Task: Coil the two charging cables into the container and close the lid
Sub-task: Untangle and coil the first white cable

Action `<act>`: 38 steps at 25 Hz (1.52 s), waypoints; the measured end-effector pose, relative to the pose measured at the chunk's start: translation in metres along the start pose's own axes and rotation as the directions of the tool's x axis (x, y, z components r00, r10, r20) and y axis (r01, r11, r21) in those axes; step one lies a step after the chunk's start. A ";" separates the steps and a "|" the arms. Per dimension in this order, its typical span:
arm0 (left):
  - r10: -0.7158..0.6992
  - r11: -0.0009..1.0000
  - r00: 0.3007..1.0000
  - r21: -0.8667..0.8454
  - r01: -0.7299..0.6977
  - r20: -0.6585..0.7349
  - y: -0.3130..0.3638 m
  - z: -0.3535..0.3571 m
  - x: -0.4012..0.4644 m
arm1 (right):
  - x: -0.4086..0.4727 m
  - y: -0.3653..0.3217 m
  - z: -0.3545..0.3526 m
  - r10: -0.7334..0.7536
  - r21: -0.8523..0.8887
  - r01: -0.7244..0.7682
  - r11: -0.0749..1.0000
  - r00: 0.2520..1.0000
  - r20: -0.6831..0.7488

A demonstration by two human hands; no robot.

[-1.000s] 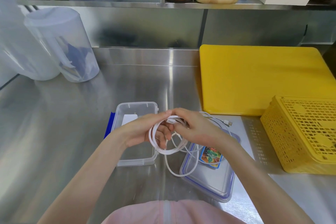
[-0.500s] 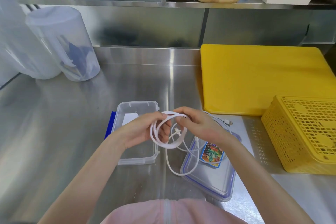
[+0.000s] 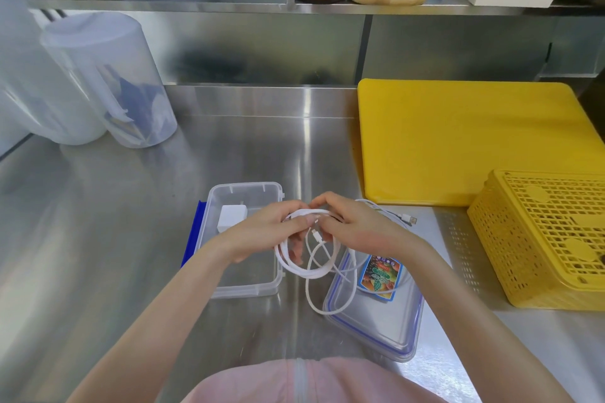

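With both the left hand (image 3: 262, 232) and right hand (image 3: 355, 226) pinching the white cable (image 3: 296, 267), its dangling loop could snag the lid (image 3: 379, 330).

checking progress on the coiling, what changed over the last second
The loose connector end of the white cable has come up inside the coil, and the tail hanging over the lid looks shorter. Left hand and right hand still grip the coil's top. The container, its white charger block and the second cable stayed put.

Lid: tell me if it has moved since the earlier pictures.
No. The lid lies right of the container as before, its far end just short of the yellow board.
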State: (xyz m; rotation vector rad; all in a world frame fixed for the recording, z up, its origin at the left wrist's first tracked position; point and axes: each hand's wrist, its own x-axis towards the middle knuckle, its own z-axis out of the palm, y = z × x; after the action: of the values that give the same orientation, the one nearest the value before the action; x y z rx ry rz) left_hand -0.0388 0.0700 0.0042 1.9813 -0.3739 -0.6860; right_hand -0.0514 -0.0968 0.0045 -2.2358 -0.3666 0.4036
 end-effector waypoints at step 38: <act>0.017 0.599 0.869 -0.691 -0.406 -0.495 0.050 -0.073 0.005 | -0.001 0.066 0.041 0.235 -0.305 -0.159 0.939 0.944 0.231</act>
State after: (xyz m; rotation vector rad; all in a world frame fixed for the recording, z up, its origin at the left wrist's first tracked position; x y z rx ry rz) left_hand 0.0101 0.0945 0.0735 1.1417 -0.0032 -0.1424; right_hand -0.0600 -0.1107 -0.0717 -2.5145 -0.3554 0.8088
